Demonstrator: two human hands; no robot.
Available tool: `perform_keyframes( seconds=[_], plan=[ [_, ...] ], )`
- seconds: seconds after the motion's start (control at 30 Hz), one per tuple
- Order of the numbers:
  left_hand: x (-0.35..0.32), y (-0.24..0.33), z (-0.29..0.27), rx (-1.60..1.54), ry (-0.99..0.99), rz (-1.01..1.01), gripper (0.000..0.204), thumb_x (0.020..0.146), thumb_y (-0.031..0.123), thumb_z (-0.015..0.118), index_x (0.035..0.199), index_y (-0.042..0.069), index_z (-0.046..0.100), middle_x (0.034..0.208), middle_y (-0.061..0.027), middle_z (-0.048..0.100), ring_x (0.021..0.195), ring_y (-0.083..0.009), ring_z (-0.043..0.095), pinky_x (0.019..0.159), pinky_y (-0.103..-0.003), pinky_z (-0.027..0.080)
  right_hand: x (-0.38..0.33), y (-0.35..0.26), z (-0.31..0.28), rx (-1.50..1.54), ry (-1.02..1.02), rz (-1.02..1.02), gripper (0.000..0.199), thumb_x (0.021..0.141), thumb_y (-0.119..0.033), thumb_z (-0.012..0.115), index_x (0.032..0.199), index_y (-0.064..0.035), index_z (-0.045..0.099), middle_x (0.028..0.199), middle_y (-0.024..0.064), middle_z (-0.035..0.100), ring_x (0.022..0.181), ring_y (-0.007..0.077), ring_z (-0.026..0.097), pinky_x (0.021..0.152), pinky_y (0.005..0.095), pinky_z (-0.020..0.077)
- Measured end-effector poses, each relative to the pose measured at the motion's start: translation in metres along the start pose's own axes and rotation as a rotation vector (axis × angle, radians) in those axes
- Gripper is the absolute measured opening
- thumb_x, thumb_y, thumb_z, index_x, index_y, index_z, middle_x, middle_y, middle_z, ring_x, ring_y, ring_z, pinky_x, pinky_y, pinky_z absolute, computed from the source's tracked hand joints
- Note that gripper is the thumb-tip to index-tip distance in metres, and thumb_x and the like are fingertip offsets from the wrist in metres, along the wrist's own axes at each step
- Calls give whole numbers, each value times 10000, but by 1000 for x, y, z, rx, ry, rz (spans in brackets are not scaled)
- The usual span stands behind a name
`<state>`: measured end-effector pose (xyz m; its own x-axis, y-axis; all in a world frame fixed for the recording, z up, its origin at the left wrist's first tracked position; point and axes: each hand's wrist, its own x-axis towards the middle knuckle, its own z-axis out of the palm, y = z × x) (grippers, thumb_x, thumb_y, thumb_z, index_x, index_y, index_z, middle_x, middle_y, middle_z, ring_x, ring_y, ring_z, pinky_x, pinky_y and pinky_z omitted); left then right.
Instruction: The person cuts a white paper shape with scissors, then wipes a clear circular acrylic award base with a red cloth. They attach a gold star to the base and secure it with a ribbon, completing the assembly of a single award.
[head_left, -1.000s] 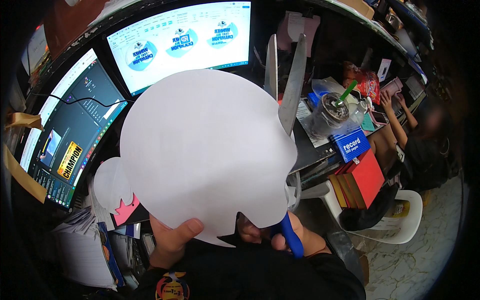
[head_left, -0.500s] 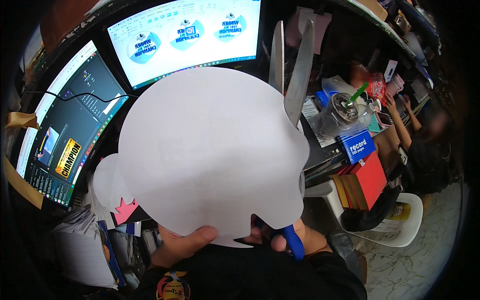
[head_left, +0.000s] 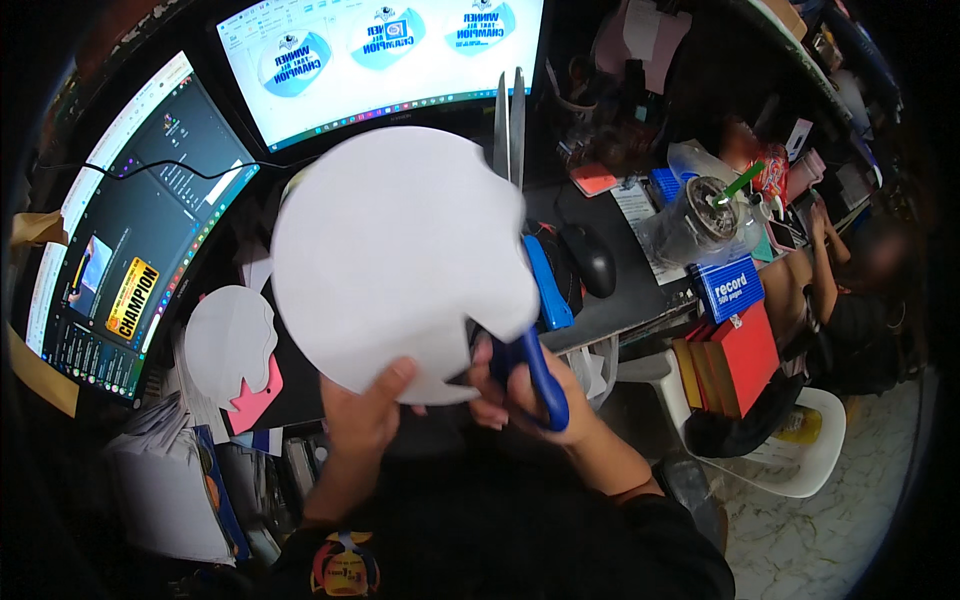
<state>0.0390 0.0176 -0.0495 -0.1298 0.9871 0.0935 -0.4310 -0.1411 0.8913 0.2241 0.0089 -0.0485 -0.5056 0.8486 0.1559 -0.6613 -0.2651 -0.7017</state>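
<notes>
A large white paper cutout, round with a wavy, notched right side, is held up in front of me. My left hand pinches its lower edge, thumb on top and fingers underneath. In my right hand is a pair of scissors with blue handles. Their long metal blades rise behind the sheet and show past its upper right edge, slightly apart. The sheet hides the middle of the scissors. Left of it, a smaller white cutout of similar outline lies partly over a pink paper piece.
Two lit monitors stand beyond the desk. A black mouse and a blue-handled tool lie right of the sheet. Further right are a plastic cup, a blue record book, a white chair and another person's hands.
The large cutout and scissors have moved away from me, lower over the desk and slightly left. The blades are closer together. The mouse, blue-handled tool and smaller cutout are now more exposed.
</notes>
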Motion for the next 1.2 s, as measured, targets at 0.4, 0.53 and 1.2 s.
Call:
perform_keyframes(
  seconds=[0.4,0.53,1.2],
  plan=[
    [40,11,-82,-516,-257,250,288,988,255,545,1213,78,516,1011,-30,620,754,-130,547,581,-255,405,-13,43,-33,-1462,163,-41,475,681,-75,736,1093,57,541,1079,224,566,944,357,601,813,386,503],
    [39,-3,-68,-252,198,291,430,945,108,582,1343,21,447,1230,-106,600,1079,-208,608,868,-339,519,16,58,-14,-1586,113,-172,271,711,-92,725,919,23,596,1021,208,563,917,379,558,810,440,481],
    [30,-1,-68,-131,38,123,547,865,17,601,1360,-36,376,1258,-168,537,1111,-255,583,915,-410,513,-154,-3,-122,-1240,1040,-687,180,799,122,571,893,34,696,947,99,663,855,180,610,824,292,484]
  ],
)
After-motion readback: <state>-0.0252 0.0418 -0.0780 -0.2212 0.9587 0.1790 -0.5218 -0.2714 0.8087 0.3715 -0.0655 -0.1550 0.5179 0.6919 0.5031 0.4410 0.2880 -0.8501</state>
